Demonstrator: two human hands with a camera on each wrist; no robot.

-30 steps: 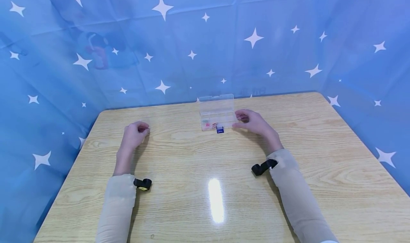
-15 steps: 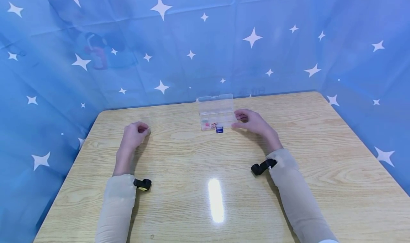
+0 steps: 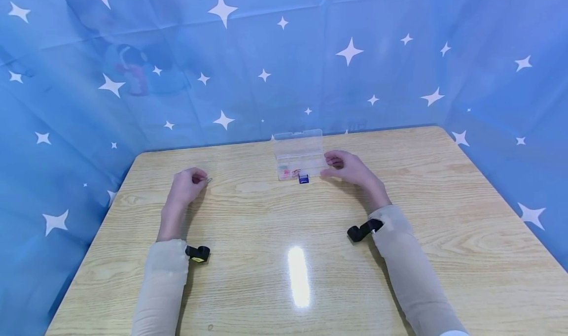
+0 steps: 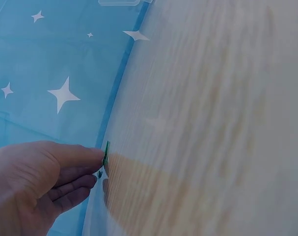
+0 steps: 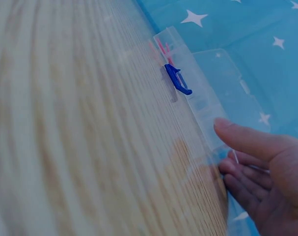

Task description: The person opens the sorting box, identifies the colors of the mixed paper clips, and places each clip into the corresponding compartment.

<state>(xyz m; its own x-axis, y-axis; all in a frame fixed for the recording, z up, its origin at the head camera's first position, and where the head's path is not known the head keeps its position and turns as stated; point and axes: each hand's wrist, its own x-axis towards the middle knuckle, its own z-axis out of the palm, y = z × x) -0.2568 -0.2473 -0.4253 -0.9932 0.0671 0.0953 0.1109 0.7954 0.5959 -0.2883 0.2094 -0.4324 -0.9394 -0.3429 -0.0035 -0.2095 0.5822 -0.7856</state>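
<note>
Between the thumb and index finger of my left hand [image 3: 186, 184] is a small green paper clip [image 4: 106, 153], pinched near the tabletop at the left. Its wire loop sticks out past the fingertips. My right hand [image 3: 350, 168] holds the right end of a clear plastic box [image 3: 314, 164], thumb on the front wall and fingers curled by the side. The box lies with its lid [image 3: 299, 143] raised at the back. Small red and pink pieces [image 3: 295, 172] lie in its left compartments. A blue clip-like piece [image 5: 177, 80] stands at the front edge of the box.
The wooden table [image 3: 248, 237] reaches back to a blue curtain [image 3: 284, 50] with white stars. The box is close to the table's back edge. Black wrist cameras sit on both sleeves, and a bright light reflection lies on the tabletop.
The paper clip shows further out from my left fingertips than before. My right hand and the box stay in place.
</note>
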